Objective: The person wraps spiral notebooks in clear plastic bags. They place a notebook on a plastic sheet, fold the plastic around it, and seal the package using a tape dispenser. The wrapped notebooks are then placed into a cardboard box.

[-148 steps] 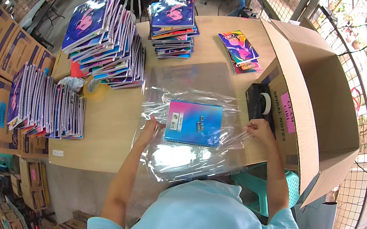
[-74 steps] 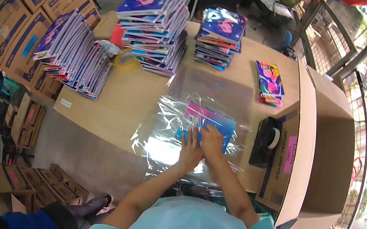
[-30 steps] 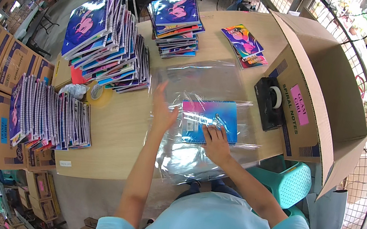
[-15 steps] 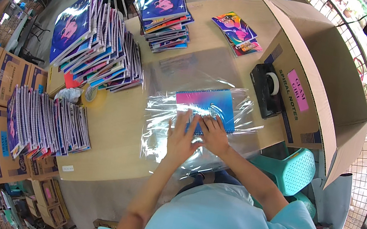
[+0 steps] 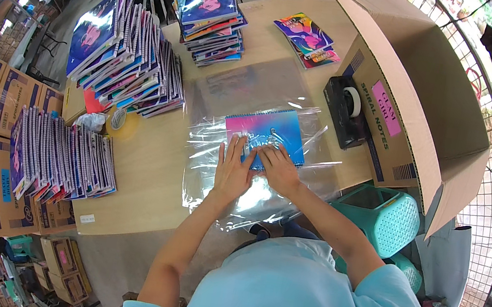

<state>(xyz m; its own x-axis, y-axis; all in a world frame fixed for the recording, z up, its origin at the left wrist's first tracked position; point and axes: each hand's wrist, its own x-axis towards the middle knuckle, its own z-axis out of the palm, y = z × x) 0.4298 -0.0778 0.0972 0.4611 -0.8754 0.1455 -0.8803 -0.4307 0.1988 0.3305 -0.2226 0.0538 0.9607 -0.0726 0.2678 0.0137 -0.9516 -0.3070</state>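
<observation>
A pink-and-blue spiral notebook [image 5: 270, 130] lies flat on the table, its wire binding along the far edge. Shiny clear plastic film [image 5: 203, 175] spreads around and beneath it, with creased edges; whether a layer also covers the notebook I cannot tell for certain. My left hand [image 5: 235, 170] rests on the notebook's near left part, fingers extended and apart. Beside it, my right hand [image 5: 279, 170] lies on the near edge with fingers spread, the thumbs close together. Both hands press down from above without gripping anything.
Notebook stacks [image 5: 144, 62] and a row of notebooks [image 5: 67, 153] occupy the left. Another stack [image 5: 210, 17] and loose notebooks [image 5: 308, 37] lie farther back. A black tape dispenser [image 5: 345, 111] stands beside an open carton [image 5: 390, 106]. Tape rolls [image 5: 118, 120] and green stools [image 5: 387, 223] flank the work.
The whole view has shifted slightly, so everything sits a little farther left and higher in the picture. My hands stay on the notebook in nearly the same pose.
</observation>
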